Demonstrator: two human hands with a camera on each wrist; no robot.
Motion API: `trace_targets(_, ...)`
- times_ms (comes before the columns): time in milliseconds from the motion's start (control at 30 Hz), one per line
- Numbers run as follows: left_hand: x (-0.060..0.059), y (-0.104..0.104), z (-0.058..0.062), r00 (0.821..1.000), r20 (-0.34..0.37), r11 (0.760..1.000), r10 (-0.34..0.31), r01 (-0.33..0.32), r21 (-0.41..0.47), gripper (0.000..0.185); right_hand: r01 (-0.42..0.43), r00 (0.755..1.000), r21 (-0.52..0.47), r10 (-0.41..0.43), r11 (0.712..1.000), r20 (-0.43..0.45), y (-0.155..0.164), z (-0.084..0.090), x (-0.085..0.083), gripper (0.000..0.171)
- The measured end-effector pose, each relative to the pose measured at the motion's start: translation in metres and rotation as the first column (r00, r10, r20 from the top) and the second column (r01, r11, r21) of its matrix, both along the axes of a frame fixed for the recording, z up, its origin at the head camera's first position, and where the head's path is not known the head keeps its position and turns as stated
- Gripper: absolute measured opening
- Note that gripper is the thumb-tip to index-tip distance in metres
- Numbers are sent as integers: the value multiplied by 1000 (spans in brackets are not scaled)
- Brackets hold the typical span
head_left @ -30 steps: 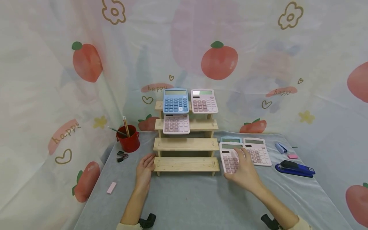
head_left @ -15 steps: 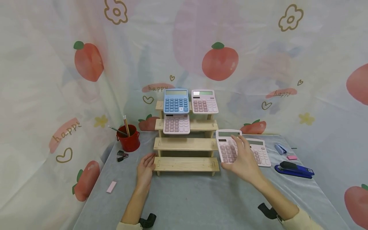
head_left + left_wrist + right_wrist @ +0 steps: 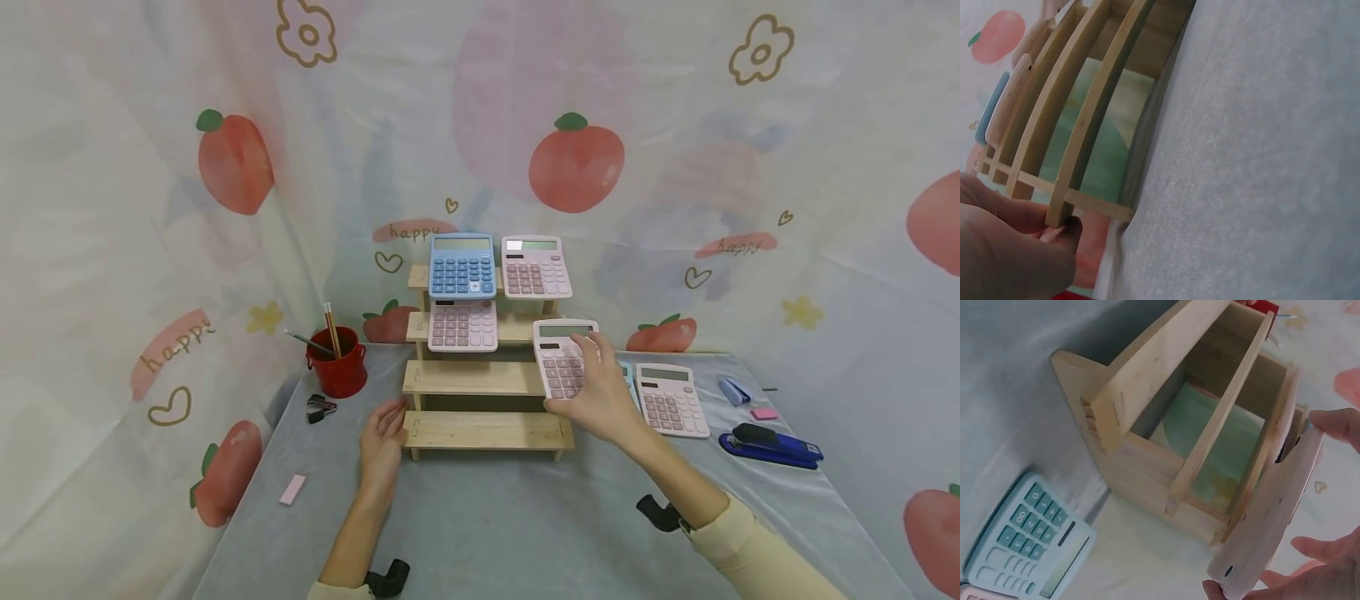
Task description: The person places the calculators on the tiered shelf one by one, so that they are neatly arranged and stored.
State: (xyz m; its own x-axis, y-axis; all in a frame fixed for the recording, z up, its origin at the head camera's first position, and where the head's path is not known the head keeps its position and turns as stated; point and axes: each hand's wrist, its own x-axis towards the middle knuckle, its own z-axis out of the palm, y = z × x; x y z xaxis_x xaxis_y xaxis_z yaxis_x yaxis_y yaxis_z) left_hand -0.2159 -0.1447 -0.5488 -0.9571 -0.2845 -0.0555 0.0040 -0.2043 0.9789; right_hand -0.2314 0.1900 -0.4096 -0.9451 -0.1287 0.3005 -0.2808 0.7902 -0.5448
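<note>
My right hand (image 3: 603,398) holds a pink calculator (image 3: 558,360) by its edges, tilted up, in front of the right end of a four-step wooden stand (image 3: 487,429). In the right wrist view the calculator's back (image 3: 1269,515) shows beside the upper steps. At the stand's lower left, my left hand (image 3: 381,446) pinches the end of the lowest board (image 3: 1075,181) between thumb and fingers. A blue calculator (image 3: 462,268) and a pink calculator (image 3: 536,268) lean on the top step. Another pink calculator (image 3: 462,327) sits on the step below, at left.
Right of the stand lie a pale pink calculator (image 3: 670,402) and a light blue calculator (image 3: 1032,537). Farther right are a blue stapler (image 3: 772,446), a small blue item (image 3: 733,391) and a pink block (image 3: 764,413). Left stand a red bucket (image 3: 345,371) with pencils, black clips (image 3: 320,408) and an eraser (image 3: 292,490).
My right hand has lifted the pink calculator off the pile at right and carried it up and left to the stand. My left hand stays at the lowest board.
</note>
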Motion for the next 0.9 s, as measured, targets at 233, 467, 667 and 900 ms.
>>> trace_targets(233, -1, 1, 1, 1000, 3, 1000, 10, -10, -2, 53, -13, 1000, 13, 13, 1000, -10, -15, 6, -14, 112)
trace_targets(467, -2, 0, 1, 1000, 12, 1000, 7, -7, -10, 53, -8, 1000, 8, 7, 1000, 10, -31, 12, -24, 114)
trace_targets(667, 0, 0, 1, 1000, 10, 1000, 12, -12, -11, 54, -14, 1000, 12, 14, 1000, 3, -44, 7, -38, 111)
trace_targets(900, -1, 0, 2, 1000, 16, 999, 25, -25, -23, 53, -28, 998, 8, 28, 1000, -63, -54, -1, -48, 109)
